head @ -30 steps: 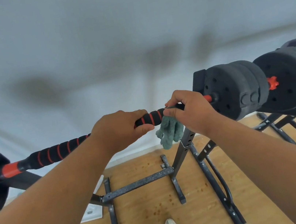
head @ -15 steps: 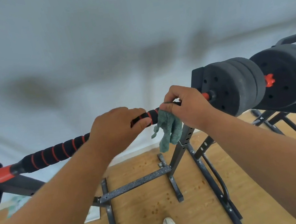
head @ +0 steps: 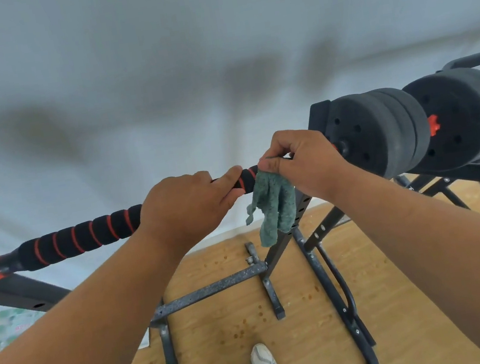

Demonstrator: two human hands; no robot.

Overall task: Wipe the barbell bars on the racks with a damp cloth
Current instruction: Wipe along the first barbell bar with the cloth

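Barbell bar [head: 78, 235] in left hand [head: 186, 208], green cloth [head: 271, 205] under right hand [head: 304, 162]

Cloth [head: 273, 205] hangs from bar [head: 84, 234], plates [head: 381, 132] seemingly just right.

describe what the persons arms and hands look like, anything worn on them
Both forearms are bare as far as the view shows: no sleeves, gloves, watch or rings visible. The left hand and right hand show short, unpainted nails. Nothing marks either arm.
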